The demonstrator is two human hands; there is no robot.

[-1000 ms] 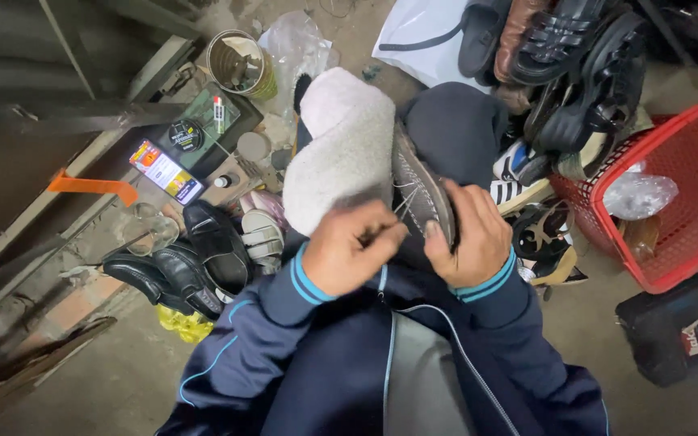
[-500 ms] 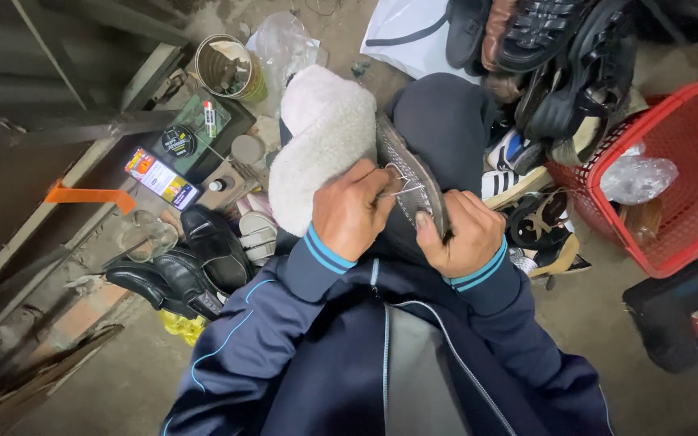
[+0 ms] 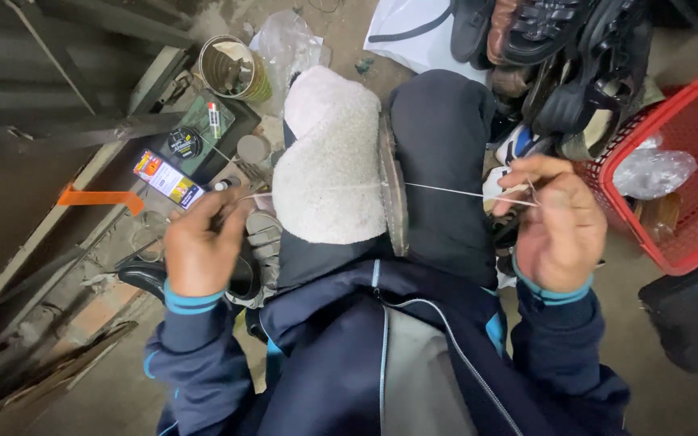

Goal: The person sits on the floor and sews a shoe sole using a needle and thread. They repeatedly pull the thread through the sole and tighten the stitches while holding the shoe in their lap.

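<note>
head view: fleece-lined shoe (image 3: 329,161) between both hands, thread (image 3: 454,191) pinched in fingers (image 3: 527,182).

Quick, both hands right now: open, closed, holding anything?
Left hand: closed, gripping a tool and the thread.
Right hand: closed, pinching the thread's other end, pulled taut from the shoe.

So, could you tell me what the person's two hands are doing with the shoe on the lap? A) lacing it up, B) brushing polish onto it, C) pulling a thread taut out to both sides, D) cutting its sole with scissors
C: the left hand and the right hand are spread apart, each holding an end of a pale thread that runs straight across the fleecy shoe.
</note>
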